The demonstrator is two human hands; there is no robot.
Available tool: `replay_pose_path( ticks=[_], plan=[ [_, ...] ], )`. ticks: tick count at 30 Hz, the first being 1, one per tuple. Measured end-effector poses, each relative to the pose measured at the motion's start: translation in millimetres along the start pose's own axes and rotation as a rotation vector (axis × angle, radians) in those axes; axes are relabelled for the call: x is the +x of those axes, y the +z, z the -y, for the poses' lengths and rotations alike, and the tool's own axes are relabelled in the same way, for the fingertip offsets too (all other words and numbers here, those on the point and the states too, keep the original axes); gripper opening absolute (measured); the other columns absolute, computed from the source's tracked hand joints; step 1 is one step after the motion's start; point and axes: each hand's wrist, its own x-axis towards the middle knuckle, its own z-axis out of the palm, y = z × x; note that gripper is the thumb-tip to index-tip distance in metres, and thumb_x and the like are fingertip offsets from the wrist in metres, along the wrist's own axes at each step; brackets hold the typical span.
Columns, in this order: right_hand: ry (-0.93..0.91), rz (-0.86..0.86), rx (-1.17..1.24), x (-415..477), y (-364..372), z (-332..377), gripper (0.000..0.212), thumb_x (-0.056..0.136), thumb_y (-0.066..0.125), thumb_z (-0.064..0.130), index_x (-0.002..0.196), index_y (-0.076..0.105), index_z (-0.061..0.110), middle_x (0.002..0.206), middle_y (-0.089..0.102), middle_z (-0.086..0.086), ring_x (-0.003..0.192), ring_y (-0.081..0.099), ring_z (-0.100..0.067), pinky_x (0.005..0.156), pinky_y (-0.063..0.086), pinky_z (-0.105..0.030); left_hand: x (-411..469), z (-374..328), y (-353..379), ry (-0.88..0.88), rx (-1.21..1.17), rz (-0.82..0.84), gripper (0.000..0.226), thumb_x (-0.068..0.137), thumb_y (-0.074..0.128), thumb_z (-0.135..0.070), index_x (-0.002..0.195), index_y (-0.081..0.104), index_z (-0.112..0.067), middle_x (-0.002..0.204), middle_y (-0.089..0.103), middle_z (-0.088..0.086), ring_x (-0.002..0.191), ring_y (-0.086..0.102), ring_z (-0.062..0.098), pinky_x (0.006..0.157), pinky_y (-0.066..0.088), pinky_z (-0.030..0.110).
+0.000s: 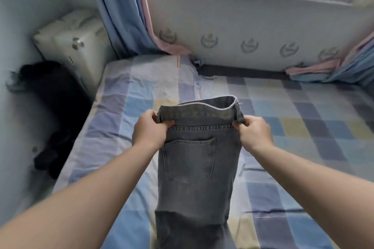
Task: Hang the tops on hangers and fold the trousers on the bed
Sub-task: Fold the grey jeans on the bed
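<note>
While they hang in the air, the trousers (194, 159): grey jeans, held up by the top over the middle of the bed (303, 127), with the legs falling down toward the near edge.
Left hand (150, 129): fingers and thumb pinch the left end of the waistband (202, 113).
Right hand (253, 133): fingers curl tight round the right end of the waistband.
Pocket (189, 161): one back pocket faces the person, so the jeans look folded in half, leg on leg.
How they will feel: likely thick and a bit heavy for cloth, soft and floppy, not slippery, and they cannot break.
Best place to hold: the two waistband ends, where the cloth is thick and strong; the leg ends are out of view at the bottom.
What could go wrong: the legs may twist or bunch when laid down, so they will need a flat pat.
Left of the bed: a dark heap (54, 107) and a white padded box (70, 36), near the blue curtain (117, 6).
</note>
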Motion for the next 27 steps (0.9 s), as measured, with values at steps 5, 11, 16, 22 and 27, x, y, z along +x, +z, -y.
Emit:
replay_pose_path(
  ticks=[5,11,16,22,27],
  plan=[
    [-0.003,0.051,0.175,54,81,-33,0.011,0.094,0.061,0.02,0.103,0.068,0.022,0.109,0.069,0.001,0.103,0.063,-0.026,0.09,0.05,-0.036,56,52,60,-0.003,-0.07,-0.03,0.042,0.094,0.069,-0.031,0.131,0.055,-0.019,0.115,0.052,-0.013,0.11,0.057,0.017,0.088,0.039,0.027],
    [-0.128,0.382,0.023,25,130,-91,0.065,0.097,0.062,0.027,0.155,0.032,0.025,0.156,0.041,-0.001,0.141,0.04,-0.022,0.107,0.032,-0.029,11,126,107,-0.034,0.078,0.2,0.065,0.093,0.069,-0.038,0.151,0.043,-0.024,0.151,0.048,0.005,0.139,0.045,0.021,0.111,0.037,0.031],
    [-0.172,0.532,-0.052,-13,128,-141,0.068,0.099,0.056,0.039,0.158,0.022,0.032,0.164,0.026,0.007,0.15,0.023,-0.016,0.122,0.022,-0.039,-56,149,123,-0.007,0.141,0.274,0.068,0.093,0.068,-0.039,0.153,0.04,-0.022,0.158,0.04,-0.002,0.146,0.035,0.013,0.117,0.026,0.025],
    [-0.352,0.623,-0.331,-66,83,-175,0.068,0.101,0.048,0.046,0.159,0.014,0.036,0.167,0.014,0.003,0.153,0.014,-0.018,0.12,0.019,-0.042,-150,149,128,-0.056,0.204,0.317,0.07,0.093,0.066,-0.045,0.154,0.037,-0.025,0.162,0.033,0.0,0.151,0.024,0.013,0.123,0.02,0.03],
    [-0.34,0.694,-0.215,-130,48,-215,0.067,0.1,0.052,0.044,0.158,0.022,0.032,0.165,0.023,0.003,0.152,0.019,-0.017,0.121,0.023,-0.045,-255,160,134,-0.24,0.126,0.3,0.062,0.094,0.068,-0.039,0.149,0.044,-0.024,0.155,0.043,0.0,0.144,0.038,0.014,0.119,0.03,0.033]
  ],
)
